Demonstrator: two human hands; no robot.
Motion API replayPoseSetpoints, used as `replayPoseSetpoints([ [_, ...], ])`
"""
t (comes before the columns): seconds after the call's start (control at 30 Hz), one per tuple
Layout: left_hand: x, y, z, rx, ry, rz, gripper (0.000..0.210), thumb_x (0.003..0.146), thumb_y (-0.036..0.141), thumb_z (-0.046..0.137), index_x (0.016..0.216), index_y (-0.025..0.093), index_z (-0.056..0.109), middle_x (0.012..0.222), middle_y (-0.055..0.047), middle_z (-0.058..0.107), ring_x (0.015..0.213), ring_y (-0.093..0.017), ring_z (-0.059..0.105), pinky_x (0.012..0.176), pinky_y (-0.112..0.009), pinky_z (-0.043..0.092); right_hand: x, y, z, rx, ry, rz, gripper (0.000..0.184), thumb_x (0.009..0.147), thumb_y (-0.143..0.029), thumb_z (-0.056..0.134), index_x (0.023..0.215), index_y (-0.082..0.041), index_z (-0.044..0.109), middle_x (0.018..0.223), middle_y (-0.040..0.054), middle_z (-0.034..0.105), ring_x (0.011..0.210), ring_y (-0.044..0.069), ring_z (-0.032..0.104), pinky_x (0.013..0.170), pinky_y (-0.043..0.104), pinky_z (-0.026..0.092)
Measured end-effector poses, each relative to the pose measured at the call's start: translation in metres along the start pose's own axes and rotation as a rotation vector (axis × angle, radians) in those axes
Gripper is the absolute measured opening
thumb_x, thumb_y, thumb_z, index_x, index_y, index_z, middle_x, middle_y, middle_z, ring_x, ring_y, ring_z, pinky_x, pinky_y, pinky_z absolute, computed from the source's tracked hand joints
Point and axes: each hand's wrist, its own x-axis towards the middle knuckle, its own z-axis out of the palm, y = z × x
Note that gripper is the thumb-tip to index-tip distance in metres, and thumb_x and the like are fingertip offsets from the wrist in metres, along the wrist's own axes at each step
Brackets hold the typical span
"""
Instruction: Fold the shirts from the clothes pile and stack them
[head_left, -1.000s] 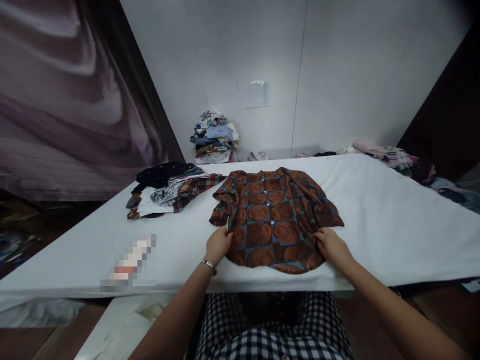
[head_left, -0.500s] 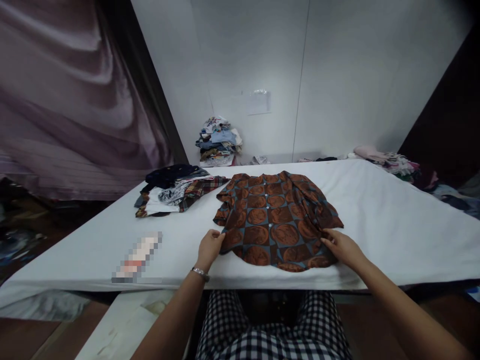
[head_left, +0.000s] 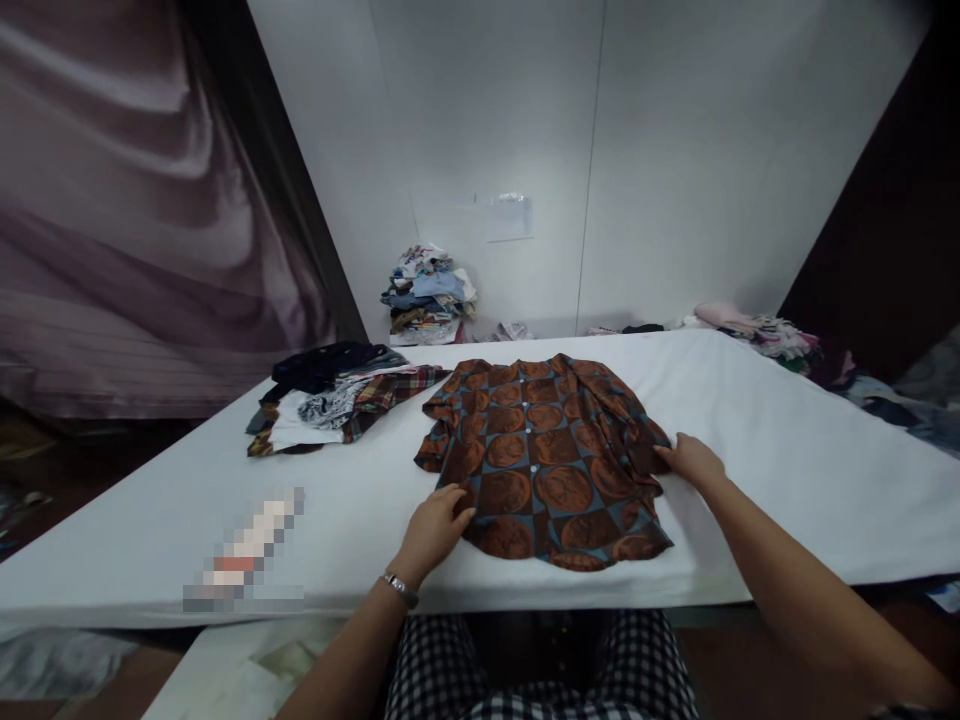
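Near the front edge of the table [head_left: 787, 525], roughly midway along it, a patterned shirt [head_left: 562, 485] in rust, brown and blue lies front side up, its collar toward the far edge and its curved hem toward the near one. What I notice first is that the right hand [head_left: 663, 452] has left the side of the shirt near the hem and gone up to the end of the sleeve [head_left: 637, 440] lying toward the table's right edge; thumb and fingers appear to pinch the cloth there. That leaves the lower corner on this side lying free and spread, so I judge that the arranging has passed from the body of the shirt to its sleeve. The left hand [head_left: 444, 522] has shifted as well: it now lies over the shirt's other side, just above the hem, fingers bent and resting on the fabric, though I cannot tell whether it grips or merely steadies. Both arms reach forward from the near edge, the right one stretched farther out and angled inward, the left one lower, with a metal band [head_left: 400, 588] at the wrist. Toward the table's left edge, near the shirt, sits a loose pile of folded clothes [head_left: 300, 422], touched by neither hand.
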Motion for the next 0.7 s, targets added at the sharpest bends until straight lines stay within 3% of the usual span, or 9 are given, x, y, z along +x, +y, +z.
replayPoseSetpoints([
  [0.07,0.002,0.002,-0.005,-0.045,0.017,-0.01,0.028,0.085,0.034,0.053,0.105,0.021,0.066,0.125,-0.008,0.062,0.116,-0.023,0.056,0.101,-0.037,0.041,0.012,0.001,0.003,0.158,-0.045,0.059,0.016,0.071,-0.032,0.062,0.073,-0.016,0.064,0.082,0.013,0.067,0.087,0.03,0.064,0.069,0.035,0.047],
  [0.17,0.006,0.005,-0.011,-0.128,0.063,-0.012,0.027,0.085,0.035,0.051,0.102,0.023,0.067,0.124,-0.006,0.063,0.116,-0.022,0.056,0.102,-0.036,0.041,0.028,0.001,-0.003,0.699,0.045,0.179,0.004,0.064,-0.021,0.063,0.062,-0.019,0.06,0.06,0.0057,0.062,0.073,0.026,0.064,0.06,0.03,0.048],
  [0.23,0.011,0.007,-0.014,-0.196,0.089,-0.009,0.026,0.084,0.036,0.052,0.1,0.024,0.068,0.121,-0.004,0.065,0.114,-0.022,0.057,0.101,-0.036,0.041,0.042,0.001,-0.021,0.954,0.155,0.235,0.008,0.072,-0.022,0.056,0.076,-0.019,0.062,0.069,0.0073,0.065,0.071,0.023,0.064,0.056,0.028,0.048],
  [0.33,0.021,0.01,-0.014,-0.316,0.105,-0.008,0.024,0.08,0.036,0.056,0.096,0.025,0.07,0.114,-0.003,0.068,0.111,-0.023,0.06,0.1,-0.036,0.043,0.067,0.003,-0.064,1.098,0.301,0.244,0.032,0.085,-0.02,0.037,0.112,-0.014,0.054,0.107,0.0155,0.064,0.082,0.018,0.064,0.059,0.025,0.049],
  [0.43,0.032,0.018,-0.014,-0.462,0.089,0.001,0.022,0.078,0.036,0.058,0.093,0.027,0.071,0.107,-0.002,0.07,0.105,-0.023,0.062,0.097,-0.037,0.045,0.087,0.0,-0.108,1.367,0.536,0.165,0.039,0.085,-0.016,0.044,0.124,-0.012,0.048,0.12,0.0179,0.058,0.079,0.013,0.062,0.062,0.024,0.047],
  [0.5,0.039,0.026,-0.015,-0.559,0.073,-0.007,0.021,0.077,0.035,0.059,0.091,0.027,0.072,0.104,-0.002,0.071,0.103,-0.023,0.063,0.096,-0.037,0.046,0.093,-0.007,-0.129,1.397,0.59,0.111,0.037,0.079,-0.015,0.056,0.116,-0.008,0.056,0.11,0.0176,0.062,0.069,0.011,0.058,0.062,0.025,0.045],
  [0.6,0.051,0.04,-0.016,-0.677,0.049,-0.049,0.021,0.075,0.034,0.061,0.09,0.024,0.072,0.103,-0.004,0.071,0.101,-0.023,0.063,0.094,-0.036,0.046,0.092,-0.028,-0.148,1.229,0.532,0.059,0.035,0.073,-0.016,0.065,0.105,-0.001,0.062,0.095,0.0158,0.066,0.059,0.006,0.052,0.06,0.027,0.041],
  [0.7,0.066,0.057,-0.018,-0.791,0.013,-0.068,0.024,0.075,0.035,0.063,0.091,0.021,0.073,0.099,-0.006,0.072,0.097,-0.023,0.064,0.091,-0.035,0.047,0.08,-0.06,-0.161,1.176,0.476,-0.082,0.037,0.075,-0.019,0.064,0.106,0.002,0.062,0.088,0.0125,0.066,0.059,0.005,0.051,0.062,0.028,0.041],
])
